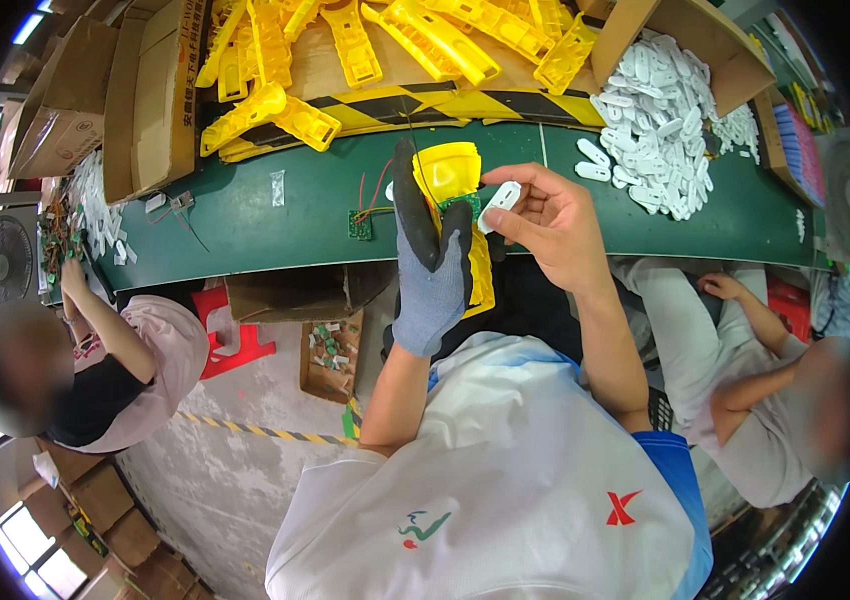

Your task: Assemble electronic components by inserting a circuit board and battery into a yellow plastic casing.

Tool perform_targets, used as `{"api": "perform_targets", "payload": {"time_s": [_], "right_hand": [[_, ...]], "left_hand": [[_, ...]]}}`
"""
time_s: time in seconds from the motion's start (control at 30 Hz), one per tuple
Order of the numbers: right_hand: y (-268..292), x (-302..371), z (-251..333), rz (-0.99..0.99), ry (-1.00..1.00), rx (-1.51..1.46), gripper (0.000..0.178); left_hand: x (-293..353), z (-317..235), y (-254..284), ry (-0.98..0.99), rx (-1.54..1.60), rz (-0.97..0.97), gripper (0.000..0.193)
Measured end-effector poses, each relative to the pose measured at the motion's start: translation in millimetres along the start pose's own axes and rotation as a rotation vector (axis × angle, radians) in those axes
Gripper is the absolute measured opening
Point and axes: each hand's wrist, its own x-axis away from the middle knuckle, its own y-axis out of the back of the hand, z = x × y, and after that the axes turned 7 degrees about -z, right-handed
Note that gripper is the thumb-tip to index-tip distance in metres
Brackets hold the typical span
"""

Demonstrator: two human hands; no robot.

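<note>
My left hand (pixel 425 245), in a grey-blue glove with dark fingertips, is closed around a yellow plastic housing (pixel 448 170) held over the table's near edge. A green circuit board (pixel 464 203) shows at the housing's middle, partly behind the gloved fingers. Between the thumb and fingers of my bare right hand (pixel 548 222) is a small white oval plastic plate (pixel 501 206) with slots, close beside the housing. Whether the two touch, I cannot tell. A second green circuit board (pixel 360 225) with red wires lies on the table just left of the glove.
Yellow housings (pixel 350 45) pile up at the back on a ledge edged with striped tape. White plates (pixel 657 120) heap at the right by a tipped cardboard box (pixel 735 60). A cardboard box (pixel 157 100) stands at left on the green table (pixel 265 235). People sit on both sides.
</note>
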Motion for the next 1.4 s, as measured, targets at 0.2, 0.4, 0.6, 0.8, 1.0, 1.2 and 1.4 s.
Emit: {"api": "perform_targets", "payload": {"time_s": [0.2,0.4,0.6,0.8,1.0,1.2,1.4], "right_hand": [[10,-2,2,0.05,-0.024,0.048,0.021],[18,-12,9,0.076,-0.043,0.152,0.019],[14,-17,18,-0.065,-0.039,0.122,0.024],[3,-11,17,-0.115,-0.055,0.416,0.012],[9,-16,23,-0.103,-0.062,0.57,0.016],[20,-24,25,-0.019,-0.25,0.392,0.02],[27,-28,35,0.066,-0.3,0.428,0.023]], "left_hand": [[2,-23,-9,-0.212,-0.044,0.053,0.066],[-8,-9,-21,-0.461,-0.271,0.005,0.074],[-15,5,-13,-0.128,0.102,0.042,0.073],[-19,34,-10,-0.367,-0.019,0.043,0.072],[-14,19,-13,-0.25,0.103,0.068,0.064],[-13,18,-21,-0.182,0.108,0.033,0.069],[-22,20,-20,-0.445,-0.237,0.173,0.067]]}}
